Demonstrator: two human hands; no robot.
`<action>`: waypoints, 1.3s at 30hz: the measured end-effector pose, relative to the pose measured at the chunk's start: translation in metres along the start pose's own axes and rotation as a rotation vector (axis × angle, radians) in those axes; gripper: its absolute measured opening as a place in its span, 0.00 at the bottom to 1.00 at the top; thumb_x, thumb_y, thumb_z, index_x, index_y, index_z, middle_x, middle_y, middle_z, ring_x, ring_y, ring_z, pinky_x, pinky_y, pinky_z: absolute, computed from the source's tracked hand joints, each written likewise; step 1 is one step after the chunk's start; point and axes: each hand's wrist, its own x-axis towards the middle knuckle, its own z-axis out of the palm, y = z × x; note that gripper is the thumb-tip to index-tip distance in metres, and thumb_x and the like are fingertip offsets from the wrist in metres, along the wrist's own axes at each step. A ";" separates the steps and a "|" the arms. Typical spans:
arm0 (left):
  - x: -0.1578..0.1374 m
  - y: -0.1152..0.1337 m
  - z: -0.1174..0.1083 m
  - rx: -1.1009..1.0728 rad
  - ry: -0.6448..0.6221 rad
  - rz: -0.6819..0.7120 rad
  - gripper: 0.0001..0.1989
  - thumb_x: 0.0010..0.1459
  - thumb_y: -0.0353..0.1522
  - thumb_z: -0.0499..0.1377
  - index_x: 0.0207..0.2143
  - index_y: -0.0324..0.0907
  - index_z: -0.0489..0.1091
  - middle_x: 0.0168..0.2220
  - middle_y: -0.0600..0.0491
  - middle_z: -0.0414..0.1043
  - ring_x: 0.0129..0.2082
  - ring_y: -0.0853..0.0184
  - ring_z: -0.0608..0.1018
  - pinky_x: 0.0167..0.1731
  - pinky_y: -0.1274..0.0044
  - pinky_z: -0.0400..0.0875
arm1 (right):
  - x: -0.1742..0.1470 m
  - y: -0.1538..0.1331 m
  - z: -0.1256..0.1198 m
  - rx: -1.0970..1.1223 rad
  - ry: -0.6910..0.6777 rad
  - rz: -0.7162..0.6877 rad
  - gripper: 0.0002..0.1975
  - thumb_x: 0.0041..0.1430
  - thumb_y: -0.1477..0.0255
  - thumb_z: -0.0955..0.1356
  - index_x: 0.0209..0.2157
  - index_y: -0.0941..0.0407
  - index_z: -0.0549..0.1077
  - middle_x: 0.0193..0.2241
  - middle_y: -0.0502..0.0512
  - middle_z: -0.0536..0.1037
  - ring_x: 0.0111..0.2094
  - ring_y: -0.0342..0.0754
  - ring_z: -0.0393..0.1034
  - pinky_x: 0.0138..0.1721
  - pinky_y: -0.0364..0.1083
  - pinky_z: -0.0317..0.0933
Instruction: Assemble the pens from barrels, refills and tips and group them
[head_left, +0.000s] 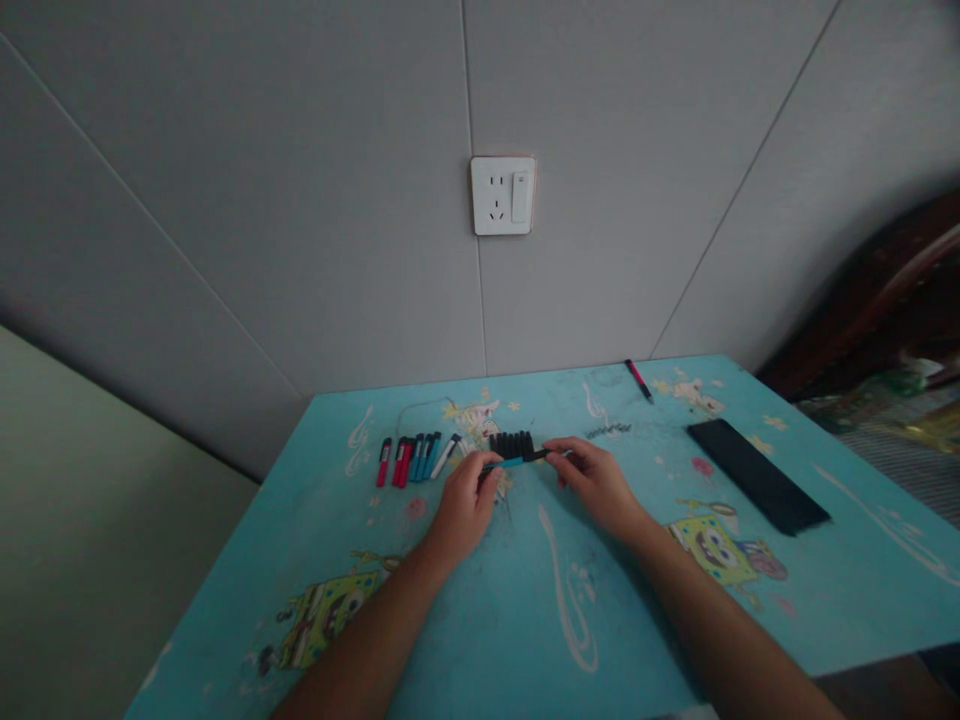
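Between my hands, above the table, a blue pen barrel (512, 462) meets a black pen grip (535, 455) end to end; whether they are joined I cannot tell. My left hand (469, 498) pinches the blue side between thumb and fingers. The black side is held in the fingertips of my right hand (592, 478). Just behind lies a row of several black pen parts (511, 444). To the left, red pen barrels (402, 463), blue barrels (424, 457) and a white barrel (445, 456) lie side by side with black ends.
The table (480, 620) has a light-blue cartoon cover. Small dark coiled pieces (609, 430) lie right of centre. A red and black pen (639, 381) rests near the wall. A flat black case (757, 475) lies at right. A wall socket (503, 196) is above.
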 end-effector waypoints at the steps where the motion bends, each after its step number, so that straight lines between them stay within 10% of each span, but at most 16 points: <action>1: 0.000 0.000 0.000 -0.004 0.002 0.003 0.08 0.63 0.31 0.52 0.43 0.43 0.68 0.40 0.51 0.72 0.41 0.64 0.74 0.43 0.74 0.67 | 0.000 0.000 0.000 0.011 -0.004 0.005 0.13 0.61 0.65 0.66 0.44 0.55 0.74 0.25 0.49 0.75 0.23 0.43 0.68 0.26 0.42 0.61; 13: 0.000 0.002 -0.002 0.010 -0.035 0.051 0.08 0.63 0.32 0.54 0.43 0.43 0.70 0.39 0.51 0.73 0.41 0.63 0.75 0.43 0.73 0.67 | -0.001 -0.006 -0.003 -0.195 -0.072 -0.005 0.23 0.68 0.61 0.58 0.22 0.57 0.69 0.16 0.47 0.67 0.20 0.41 0.61 0.24 0.42 0.55; 18: 0.002 -0.001 -0.001 -0.008 0.012 -0.034 0.08 0.62 0.33 0.54 0.42 0.44 0.70 0.39 0.51 0.74 0.39 0.63 0.76 0.40 0.74 0.69 | -0.001 -0.009 -0.004 -0.169 0.015 -0.107 0.12 0.65 0.64 0.63 0.45 0.55 0.72 0.35 0.53 0.75 0.27 0.42 0.66 0.29 0.42 0.61; 21: 0.003 -0.004 0.001 -0.032 0.031 -0.051 0.08 0.62 0.33 0.54 0.42 0.44 0.71 0.39 0.51 0.74 0.39 0.63 0.76 0.40 0.74 0.70 | -0.001 -0.009 -0.005 -0.111 -0.008 -0.128 0.25 0.60 0.67 0.68 0.58 0.50 0.62 0.46 0.55 0.73 0.29 0.42 0.68 0.29 0.41 0.63; 29: 0.001 -0.001 0.000 -0.036 -0.022 -0.032 0.09 0.63 0.33 0.54 0.44 0.45 0.71 0.41 0.51 0.74 0.42 0.64 0.75 0.42 0.74 0.69 | 0.000 -0.007 -0.003 -0.254 -0.030 -0.188 0.07 0.63 0.68 0.65 0.39 0.54 0.73 0.35 0.53 0.75 0.32 0.45 0.69 0.34 0.44 0.62; 33: 0.001 0.002 -0.001 -0.028 -0.033 0.002 0.09 0.63 0.33 0.54 0.43 0.44 0.71 0.39 0.51 0.73 0.40 0.64 0.75 0.40 0.75 0.69 | 0.000 -0.006 -0.005 -0.372 -0.056 -0.183 0.18 0.68 0.66 0.59 0.27 0.55 0.72 0.25 0.52 0.73 0.29 0.46 0.68 0.35 0.46 0.61; 39: 0.001 0.001 -0.001 -0.039 -0.002 0.006 0.09 0.63 0.33 0.54 0.43 0.43 0.71 0.40 0.50 0.73 0.40 0.64 0.75 0.40 0.73 0.70 | -0.002 -0.010 -0.006 -0.253 -0.028 -0.224 0.19 0.61 0.65 0.67 0.53 0.53 0.66 0.45 0.57 0.72 0.31 0.45 0.69 0.33 0.45 0.64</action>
